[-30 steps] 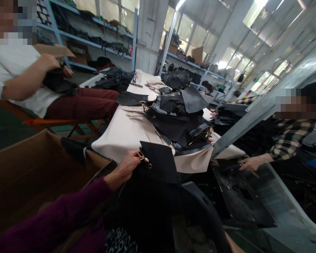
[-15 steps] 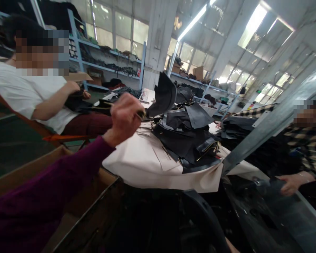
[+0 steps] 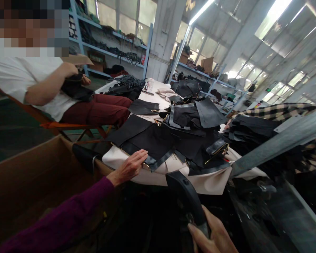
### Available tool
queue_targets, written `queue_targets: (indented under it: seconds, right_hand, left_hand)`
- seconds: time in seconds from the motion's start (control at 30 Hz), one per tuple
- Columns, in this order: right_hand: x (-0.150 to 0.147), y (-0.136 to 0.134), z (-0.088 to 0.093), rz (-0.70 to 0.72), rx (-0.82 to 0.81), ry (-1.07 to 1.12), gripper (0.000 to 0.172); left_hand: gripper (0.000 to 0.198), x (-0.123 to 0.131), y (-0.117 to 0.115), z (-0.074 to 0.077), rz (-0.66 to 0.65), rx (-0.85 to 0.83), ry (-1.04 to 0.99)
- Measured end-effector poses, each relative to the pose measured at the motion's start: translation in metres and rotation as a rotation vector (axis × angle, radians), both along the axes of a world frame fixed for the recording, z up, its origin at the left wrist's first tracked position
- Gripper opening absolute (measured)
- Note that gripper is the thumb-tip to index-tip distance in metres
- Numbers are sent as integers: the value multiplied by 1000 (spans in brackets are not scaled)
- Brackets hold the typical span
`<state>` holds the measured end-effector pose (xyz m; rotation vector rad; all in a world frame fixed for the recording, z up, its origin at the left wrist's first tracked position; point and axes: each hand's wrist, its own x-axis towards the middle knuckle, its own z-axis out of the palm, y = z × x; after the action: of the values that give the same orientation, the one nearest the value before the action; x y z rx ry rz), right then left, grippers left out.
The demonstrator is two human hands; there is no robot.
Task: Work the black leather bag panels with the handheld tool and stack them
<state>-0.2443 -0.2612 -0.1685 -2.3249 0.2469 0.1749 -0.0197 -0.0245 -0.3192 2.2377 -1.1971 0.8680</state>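
Note:
My left hand (image 3: 131, 165) lies with its fingers stretched out and together on the front edge of a black fabric piece (image 3: 150, 144). That piece has a gold zipper along its edge and is spread over the white-covered table (image 3: 171, 177). At the bottom, my right hand (image 3: 216, 233) is wrapped round the lower part of a curved black object (image 3: 186, 189), smooth and handle-like; its exact kind does not show. Its tip rises in front of the table's front edge, and its lower end is hidden by the hand.
A cardboard box (image 3: 42, 168) stands open at the left. Beyond it a person in a white shirt sits on an orange chair (image 3: 68, 125). Black pieces (image 3: 189, 117) are heaped on the table. A slanting metal post (image 3: 276, 144) crosses the right side, near another person's checked sleeve (image 3: 279, 109).
My left hand has come down from its raised fist onto the table edge. The black piece it held up now lies flat. The curved black object and my right hand show more fully.

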Motion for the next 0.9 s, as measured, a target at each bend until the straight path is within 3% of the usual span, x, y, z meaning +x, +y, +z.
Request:
queue_targets:
  seconds: [0.17,0.4,0.53,0.63,0.77,0.9]
  right_hand:
    - [39,16,-5,102,54,81,9]
    - [93,27,-20,255,78,29,5]
    - [116,34,-24,223,96,26,8]
    - [113,33,-18,145,75,-2,9]
    - [87,25,-9,141,76,1,9]
    - [80,26,-16,167,78,36,8]
  left_hand:
    - [51,0,2,-1,-17,-62,-18]
    - [49,3,4,-3,-25,-43,-34]
    - [46,3,5,-2,-16,-24,-46]
    - [45,3,5,-1,-18,-33,-54]
    - [47,4,4,-3,-35,-63,-58]
    - [50,5,4,-6,-35,-65,-40]
